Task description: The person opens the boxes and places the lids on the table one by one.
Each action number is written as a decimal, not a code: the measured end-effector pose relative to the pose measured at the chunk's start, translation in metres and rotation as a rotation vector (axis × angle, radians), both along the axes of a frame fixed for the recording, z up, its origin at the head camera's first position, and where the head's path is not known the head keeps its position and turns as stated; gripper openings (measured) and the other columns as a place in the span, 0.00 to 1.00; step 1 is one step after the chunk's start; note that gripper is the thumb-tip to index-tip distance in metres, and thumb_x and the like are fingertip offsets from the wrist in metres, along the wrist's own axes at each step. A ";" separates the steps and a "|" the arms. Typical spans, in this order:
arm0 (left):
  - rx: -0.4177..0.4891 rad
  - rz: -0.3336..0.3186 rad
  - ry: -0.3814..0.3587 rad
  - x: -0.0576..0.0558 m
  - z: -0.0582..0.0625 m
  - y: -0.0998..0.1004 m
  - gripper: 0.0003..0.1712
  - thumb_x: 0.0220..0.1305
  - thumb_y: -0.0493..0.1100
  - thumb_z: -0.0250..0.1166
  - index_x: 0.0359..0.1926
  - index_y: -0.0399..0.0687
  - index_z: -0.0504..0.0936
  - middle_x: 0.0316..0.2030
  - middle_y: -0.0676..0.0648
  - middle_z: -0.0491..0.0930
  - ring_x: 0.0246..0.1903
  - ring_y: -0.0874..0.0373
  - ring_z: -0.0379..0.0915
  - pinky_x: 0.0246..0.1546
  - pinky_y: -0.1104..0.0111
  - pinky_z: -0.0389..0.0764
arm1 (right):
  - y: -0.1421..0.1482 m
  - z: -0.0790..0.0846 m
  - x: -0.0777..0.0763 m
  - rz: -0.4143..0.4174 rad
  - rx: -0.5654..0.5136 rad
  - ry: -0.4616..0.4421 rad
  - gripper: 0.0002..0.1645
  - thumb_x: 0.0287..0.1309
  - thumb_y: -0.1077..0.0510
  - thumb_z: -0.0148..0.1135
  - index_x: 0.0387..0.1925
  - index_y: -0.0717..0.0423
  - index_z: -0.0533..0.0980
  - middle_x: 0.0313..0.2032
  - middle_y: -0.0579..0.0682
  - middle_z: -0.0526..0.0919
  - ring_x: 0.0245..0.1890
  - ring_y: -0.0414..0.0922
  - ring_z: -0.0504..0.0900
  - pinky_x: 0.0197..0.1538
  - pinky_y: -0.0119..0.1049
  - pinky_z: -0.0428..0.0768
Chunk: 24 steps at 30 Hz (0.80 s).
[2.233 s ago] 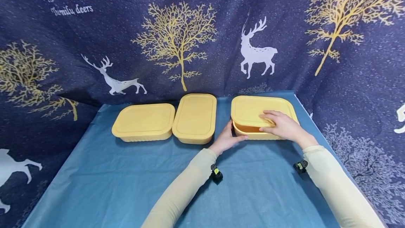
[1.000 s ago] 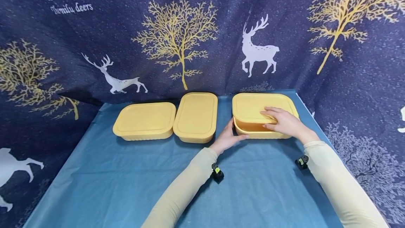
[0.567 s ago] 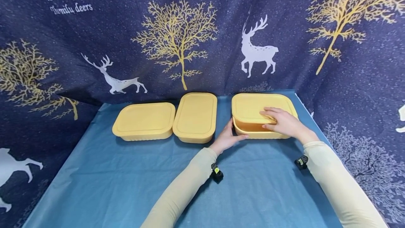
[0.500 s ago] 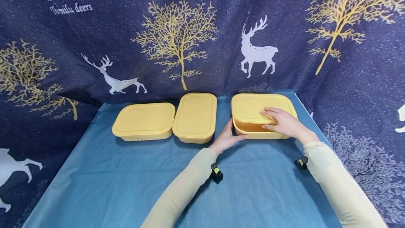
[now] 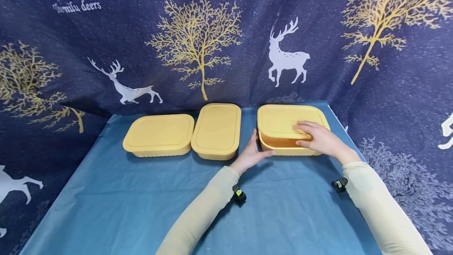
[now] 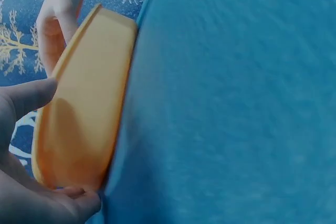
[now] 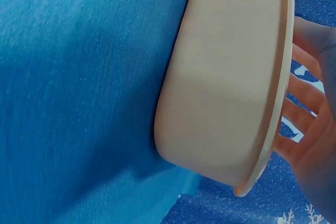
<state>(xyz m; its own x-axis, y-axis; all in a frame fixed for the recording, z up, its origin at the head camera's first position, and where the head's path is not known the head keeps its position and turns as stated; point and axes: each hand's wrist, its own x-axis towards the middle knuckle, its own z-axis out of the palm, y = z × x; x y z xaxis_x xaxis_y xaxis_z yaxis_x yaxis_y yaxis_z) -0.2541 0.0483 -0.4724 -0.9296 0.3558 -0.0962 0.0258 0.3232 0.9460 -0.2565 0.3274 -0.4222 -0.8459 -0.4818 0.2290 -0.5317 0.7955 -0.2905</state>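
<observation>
A yellow lidded food container (image 5: 291,152) stands at the back right in the head view, with its lid (image 5: 279,119) raised along the front edge. Through the gap shows its orange-lit inside. My right hand (image 5: 320,139) pinches the lid's front edge, fingers on top and thumb under it. In the right wrist view those fingers stretch past the container's rim. My left hand (image 5: 249,155) is at the container's left front corner, fingers fairly straight, thumb along the front wall. The left wrist view shows the left thumb (image 6: 37,95) right at the rim and the other fingertips by the container's end.
Two more yellow containers with lids on stand to the left, one lying crosswise (image 5: 159,133) and one lengthwise (image 5: 216,129). A blue cloth (image 5: 141,200) covers the table. Behind hangs a dark blue curtain (image 5: 244,31) with deer and trees.
The lid's front edge has risen, widening the gap, and since about a second ago it has stayed up. Lately my left hand has shifted slightly left, its fingers straighter beside the container.
</observation>
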 end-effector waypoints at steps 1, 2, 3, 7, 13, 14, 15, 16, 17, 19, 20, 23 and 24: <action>-0.015 0.003 0.014 0.000 0.002 0.000 0.66 0.60 0.56 0.74 0.81 0.50 0.35 0.79 0.42 0.45 0.77 0.49 0.45 0.73 0.54 0.56 | 0.001 0.001 0.001 0.002 0.001 0.008 0.36 0.59 0.51 0.73 0.65 0.63 0.75 0.66 0.67 0.71 0.67 0.66 0.66 0.68 0.62 0.62; -0.034 0.007 0.032 0.000 0.004 0.000 0.66 0.60 0.57 0.74 0.81 0.50 0.35 0.79 0.42 0.44 0.77 0.49 0.44 0.73 0.53 0.56 | 0.002 0.002 0.002 0.005 -0.001 0.015 0.36 0.59 0.51 0.73 0.65 0.63 0.75 0.66 0.67 0.71 0.67 0.66 0.66 0.68 0.63 0.62; -0.056 0.011 0.058 0.000 0.006 0.000 0.65 0.61 0.58 0.73 0.81 0.50 0.36 0.79 0.43 0.44 0.77 0.49 0.43 0.73 0.53 0.56 | 0.002 0.002 0.002 0.005 -0.001 0.019 0.36 0.59 0.51 0.73 0.65 0.63 0.74 0.66 0.67 0.71 0.67 0.67 0.66 0.67 0.63 0.62; -0.115 0.017 0.173 -0.005 0.016 -0.001 0.61 0.63 0.59 0.71 0.81 0.49 0.41 0.78 0.40 0.47 0.76 0.45 0.48 0.71 0.50 0.59 | 0.005 0.004 0.006 -0.011 0.002 0.019 0.36 0.59 0.51 0.73 0.65 0.62 0.74 0.66 0.68 0.71 0.67 0.67 0.66 0.66 0.65 0.63; -0.146 0.010 0.288 -0.023 0.026 -0.004 0.56 0.64 0.58 0.70 0.81 0.47 0.48 0.77 0.40 0.50 0.74 0.45 0.52 0.70 0.51 0.63 | 0.015 0.005 0.011 -0.035 -0.012 0.011 0.37 0.58 0.52 0.74 0.65 0.63 0.74 0.66 0.69 0.69 0.68 0.69 0.63 0.68 0.65 0.60; -0.151 0.004 0.298 -0.026 0.027 -0.004 0.55 0.64 0.58 0.70 0.80 0.47 0.49 0.78 0.41 0.50 0.75 0.45 0.52 0.70 0.51 0.63 | 0.017 0.005 0.011 -0.036 -0.015 0.009 0.37 0.58 0.52 0.74 0.65 0.63 0.74 0.67 0.69 0.69 0.68 0.69 0.62 0.68 0.65 0.60; -0.157 -0.002 0.300 -0.028 0.028 -0.005 0.54 0.64 0.58 0.71 0.80 0.47 0.51 0.78 0.42 0.49 0.75 0.46 0.51 0.70 0.51 0.62 | 0.019 0.005 0.012 -0.039 -0.021 0.010 0.37 0.57 0.52 0.74 0.65 0.64 0.74 0.67 0.70 0.69 0.69 0.69 0.62 0.68 0.65 0.60; -0.163 -0.008 0.296 -0.030 0.029 -0.005 0.54 0.64 0.58 0.71 0.80 0.48 0.51 0.78 0.42 0.49 0.75 0.46 0.51 0.70 0.51 0.63 | 0.020 0.005 0.012 -0.044 -0.026 0.012 0.38 0.57 0.52 0.75 0.65 0.64 0.73 0.67 0.70 0.68 0.69 0.69 0.61 0.68 0.65 0.60; -0.170 -0.015 0.292 -0.032 0.029 -0.006 0.54 0.63 0.58 0.71 0.80 0.48 0.52 0.78 0.43 0.49 0.75 0.46 0.51 0.70 0.51 0.63 | 0.022 0.005 0.013 -0.050 -0.030 0.015 0.39 0.57 0.52 0.75 0.66 0.64 0.73 0.67 0.70 0.68 0.69 0.69 0.61 0.68 0.65 0.60; -0.185 -0.027 0.277 -0.035 0.031 -0.005 0.55 0.62 0.58 0.72 0.80 0.50 0.52 0.78 0.43 0.48 0.75 0.46 0.50 0.70 0.50 0.62 | 0.026 0.005 0.014 -0.065 -0.042 0.023 0.42 0.56 0.51 0.76 0.67 0.65 0.71 0.67 0.70 0.68 0.69 0.69 0.61 0.68 0.65 0.59; -0.193 -0.029 0.271 -0.036 0.031 -0.005 0.56 0.61 0.58 0.72 0.80 0.50 0.51 0.79 0.44 0.48 0.75 0.47 0.50 0.70 0.51 0.62 | 0.028 0.004 0.014 -0.074 -0.051 0.025 0.44 0.55 0.50 0.76 0.67 0.66 0.70 0.67 0.70 0.67 0.69 0.69 0.61 0.68 0.65 0.59; -0.202 -0.025 0.258 -0.039 0.031 -0.002 0.58 0.60 0.60 0.73 0.80 0.50 0.51 0.79 0.44 0.48 0.76 0.48 0.50 0.71 0.51 0.62 | 0.035 0.004 0.015 -0.111 -0.076 0.026 0.49 0.54 0.47 0.77 0.70 0.67 0.67 0.69 0.70 0.65 0.70 0.69 0.59 0.69 0.65 0.58; -0.204 -0.022 0.258 -0.040 0.030 -0.001 0.58 0.59 0.60 0.74 0.80 0.49 0.50 0.79 0.44 0.48 0.76 0.48 0.49 0.71 0.52 0.61 | 0.038 0.004 0.016 -0.122 -0.085 0.017 0.51 0.53 0.46 0.77 0.70 0.68 0.65 0.70 0.71 0.63 0.71 0.69 0.58 0.69 0.65 0.57</action>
